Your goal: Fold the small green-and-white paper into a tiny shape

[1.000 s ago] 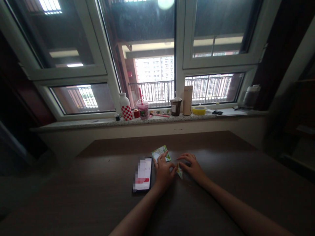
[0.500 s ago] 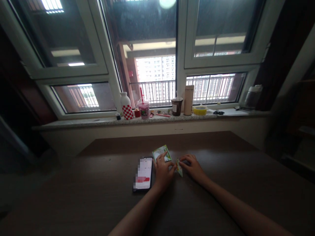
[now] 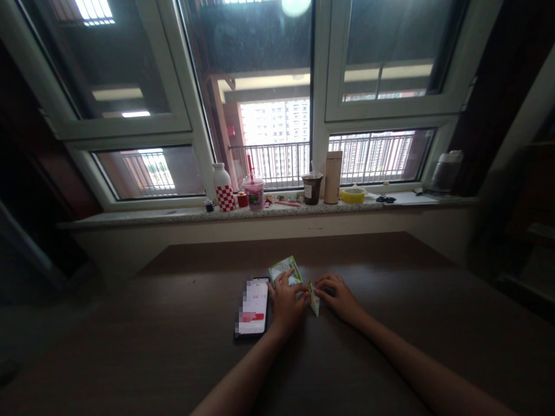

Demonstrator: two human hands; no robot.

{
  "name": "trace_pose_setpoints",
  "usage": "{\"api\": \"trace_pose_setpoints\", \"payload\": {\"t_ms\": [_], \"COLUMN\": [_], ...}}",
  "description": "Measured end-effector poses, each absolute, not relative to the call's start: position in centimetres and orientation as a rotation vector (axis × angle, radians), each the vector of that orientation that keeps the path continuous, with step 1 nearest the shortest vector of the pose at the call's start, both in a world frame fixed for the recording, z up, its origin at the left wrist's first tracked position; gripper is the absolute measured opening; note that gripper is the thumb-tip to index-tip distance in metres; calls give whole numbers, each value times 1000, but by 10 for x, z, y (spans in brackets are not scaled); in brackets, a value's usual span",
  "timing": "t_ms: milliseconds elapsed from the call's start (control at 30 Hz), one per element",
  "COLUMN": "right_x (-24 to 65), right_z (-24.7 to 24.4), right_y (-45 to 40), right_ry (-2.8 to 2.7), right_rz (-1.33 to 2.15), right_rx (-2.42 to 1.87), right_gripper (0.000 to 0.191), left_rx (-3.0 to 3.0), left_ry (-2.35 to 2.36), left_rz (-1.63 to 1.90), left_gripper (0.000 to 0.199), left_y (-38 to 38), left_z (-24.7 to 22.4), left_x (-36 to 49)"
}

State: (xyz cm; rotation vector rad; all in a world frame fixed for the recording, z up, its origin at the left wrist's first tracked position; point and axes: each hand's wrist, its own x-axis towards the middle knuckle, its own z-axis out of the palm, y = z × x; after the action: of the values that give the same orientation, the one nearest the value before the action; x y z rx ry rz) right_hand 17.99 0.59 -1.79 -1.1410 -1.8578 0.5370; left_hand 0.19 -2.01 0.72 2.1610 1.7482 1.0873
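Observation:
A small folded piece of printed paper (image 3: 314, 303), white and green with a pointed lower end, is held between my two hands just above the brown table. My left hand (image 3: 288, 301) pinches its left side between thumb and fingers. From the right, my right hand (image 3: 339, 297) grips its upper edge with thumb and forefinger. Beyond my left hand a flat green-and-white printed sheet or packet (image 3: 281, 266) lies on the table, partly covered by the fingers. A phone (image 3: 255, 309) with a lit screen lies left of my left hand.
Along the stone windowsill (image 3: 173, 215) stand a red-checked white bottle (image 3: 224, 188), a pink drink cup (image 3: 254, 193), a dark drink cup (image 3: 311, 189), a tan flask (image 3: 332, 177), yellow tape (image 3: 352, 195) and black scissors (image 3: 385, 199). The brown table (image 3: 368, 254) reaches toward the sill.
The folded paper has turned and shifted slightly left and down, showing more of its pointed end. My hands have shifted slightly and stay on it. Phone and flat sheet have not moved.

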Motion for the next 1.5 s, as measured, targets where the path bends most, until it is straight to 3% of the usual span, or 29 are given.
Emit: {"api": "trace_pose_setpoints", "payload": {"t_ms": [1500], "right_x": [178], "right_z": [-16], "right_y": [2], "right_ry": [-1929], "right_rz": [482], "right_rx": [-1077], "right_gripper": [10], "left_rx": [2089], "left_ry": [1699], "left_rz": [1158], "left_gripper": [7], "left_y": [-16], "left_z": [5], "left_x": [0]}}
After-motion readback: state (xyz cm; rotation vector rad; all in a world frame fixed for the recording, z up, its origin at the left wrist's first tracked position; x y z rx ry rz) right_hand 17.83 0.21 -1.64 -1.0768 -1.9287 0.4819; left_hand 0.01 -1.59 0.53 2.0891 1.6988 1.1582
